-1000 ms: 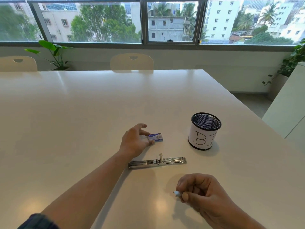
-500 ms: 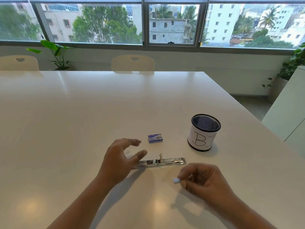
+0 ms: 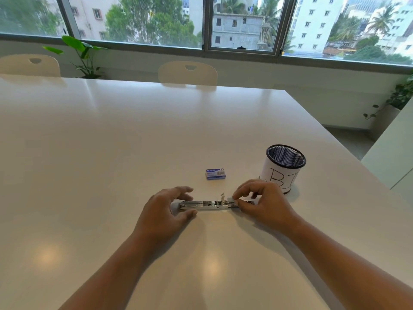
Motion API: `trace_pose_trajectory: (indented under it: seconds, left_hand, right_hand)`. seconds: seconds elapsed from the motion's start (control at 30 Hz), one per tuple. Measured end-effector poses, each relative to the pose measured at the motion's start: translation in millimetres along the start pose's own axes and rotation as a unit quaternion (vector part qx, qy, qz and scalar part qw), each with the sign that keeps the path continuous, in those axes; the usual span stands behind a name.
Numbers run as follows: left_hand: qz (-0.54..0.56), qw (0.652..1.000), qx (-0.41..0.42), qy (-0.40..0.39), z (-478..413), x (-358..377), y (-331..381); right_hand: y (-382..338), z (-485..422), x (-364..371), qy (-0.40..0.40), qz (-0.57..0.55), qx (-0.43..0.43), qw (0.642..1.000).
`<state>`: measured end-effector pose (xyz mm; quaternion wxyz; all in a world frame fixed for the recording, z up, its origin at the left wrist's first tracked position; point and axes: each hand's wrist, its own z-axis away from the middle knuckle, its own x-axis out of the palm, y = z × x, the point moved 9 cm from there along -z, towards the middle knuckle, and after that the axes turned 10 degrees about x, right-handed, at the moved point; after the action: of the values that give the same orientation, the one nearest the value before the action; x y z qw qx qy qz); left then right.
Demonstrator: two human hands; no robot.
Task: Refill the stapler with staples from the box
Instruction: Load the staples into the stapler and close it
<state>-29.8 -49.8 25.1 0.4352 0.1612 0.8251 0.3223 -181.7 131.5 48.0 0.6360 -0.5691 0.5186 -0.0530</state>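
The metal stapler (image 3: 207, 205) lies flat and opened out on the white table (image 3: 111, 153), running left to right. My left hand (image 3: 166, 209) cups its left end, thumb in front and fingers behind, touching or nearly touching it. My right hand (image 3: 260, 201) is over the stapler's right half, its fingertips pinching a small pale strip of staples (image 3: 231, 199) just above the channel. The small blue staple box (image 3: 215, 174) sits closed on the table behind the stapler, apart from both hands.
A black mesh pen cup (image 3: 283, 167) with a white paper label stands right behind my right hand. Two pale chairs (image 3: 187, 73) are at the table's far edge, and a white cabinet (image 3: 393, 153) stands off the table's right side.
My left hand left the staple box and came back to the stapler's left end. My right hand carried the staple strip from the near table up to the stapler's right half.
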Motion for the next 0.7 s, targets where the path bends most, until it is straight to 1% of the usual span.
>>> trace_pose_trajectory:
  seconds: [0.2,0.7]
  left_hand:
    - [0.009,1.000,-0.013,0.006,-0.6,0.5,-4.3]
    - [0.012,1.000,-0.016,0.010,0.3,-0.1,-3.1]
  right_hand:
    - [-3.9,-5.9,7.5,-0.020,0.060,-0.004,0.998]
    - [-5.5,-6.1,10.8,-0.043,0.083,-0.021,0.995]
